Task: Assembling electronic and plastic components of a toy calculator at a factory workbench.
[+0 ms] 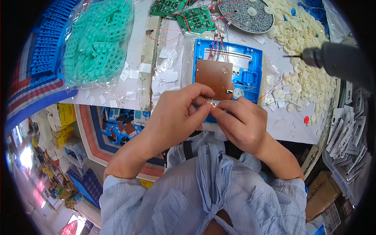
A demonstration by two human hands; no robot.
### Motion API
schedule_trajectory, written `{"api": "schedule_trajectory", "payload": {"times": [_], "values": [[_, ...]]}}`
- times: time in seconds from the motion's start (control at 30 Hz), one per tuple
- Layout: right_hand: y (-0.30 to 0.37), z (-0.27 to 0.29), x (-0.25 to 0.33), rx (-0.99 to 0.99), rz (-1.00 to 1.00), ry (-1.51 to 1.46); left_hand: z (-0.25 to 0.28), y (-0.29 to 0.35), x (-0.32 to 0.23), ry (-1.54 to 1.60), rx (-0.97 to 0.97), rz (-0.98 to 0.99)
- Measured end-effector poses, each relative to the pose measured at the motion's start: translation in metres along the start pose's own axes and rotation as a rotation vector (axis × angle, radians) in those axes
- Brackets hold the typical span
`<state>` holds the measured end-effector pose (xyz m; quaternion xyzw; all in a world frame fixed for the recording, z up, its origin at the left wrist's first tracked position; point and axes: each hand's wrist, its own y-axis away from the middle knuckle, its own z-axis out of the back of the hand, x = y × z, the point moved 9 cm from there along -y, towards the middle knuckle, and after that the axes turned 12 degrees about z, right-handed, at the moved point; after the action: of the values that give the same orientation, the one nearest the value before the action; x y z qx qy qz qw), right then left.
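Observation:
My left hand [174, 113] and my right hand [246, 123] meet at the near edge of a blue plastic housing [256, 64]. Between their pinched fingertips is a small shiny copper-coloured part [213, 104]; its exact kind is too small to tell. Thin wire-like ends show beside it. Just beyond my fingers, a brown circuit board [213, 76] lies over the left part of the housing, with a small black-and-white switch [229, 92] near its corner. Several coloured wires [221, 49] run from under the board's far edge. My left fingers partly cover the board's near left corner.
Green circuit boards [196, 20] and a round tray of screws [250, 27] lie at the back. Cream plastic discs [293, 35] heap on the right, below a hanging power screwdriver [333, 58]. A bag of turquoise parts [98, 47] lies left. White grilles [348, 133] fill a bin.

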<state>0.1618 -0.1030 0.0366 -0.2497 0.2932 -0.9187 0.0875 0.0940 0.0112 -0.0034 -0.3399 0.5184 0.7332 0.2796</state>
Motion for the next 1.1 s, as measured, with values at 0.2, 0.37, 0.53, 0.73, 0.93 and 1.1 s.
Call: {"api": "schedule_trajectory", "payload": {"times": [0.2, 0.37, 0.53, 0.73, 0.93, 1.1], "values": [[0.000, 0.001, 0.000, 0.015, -0.026, 0.024, 0.000, -0.001, 0.006, 0.115, 0.014, 0.047], [0.004, 0.010, -0.012, -0.098, -0.117, -0.034, -0.002, 0.004, 0.006, 0.262, 0.079, 0.176], [0.004, 0.010, -0.013, -0.122, -0.131, -0.076, -0.019, 0.001, 0.006, 0.436, 0.183, 0.181], [0.002, 0.005, -0.007, -0.052, -0.065, -0.028, -0.007, 0.003, 0.006, 0.267, -0.007, 0.104], [0.003, 0.000, -0.006, -0.028, -0.041, 0.037, 0.000, 0.005, -0.006, -0.102, -0.099, -0.095], [0.002, 0.002, -0.002, -0.059, -0.005, 0.035, 0.002, -0.001, 0.005, -0.043, -0.044, 0.067]]}}
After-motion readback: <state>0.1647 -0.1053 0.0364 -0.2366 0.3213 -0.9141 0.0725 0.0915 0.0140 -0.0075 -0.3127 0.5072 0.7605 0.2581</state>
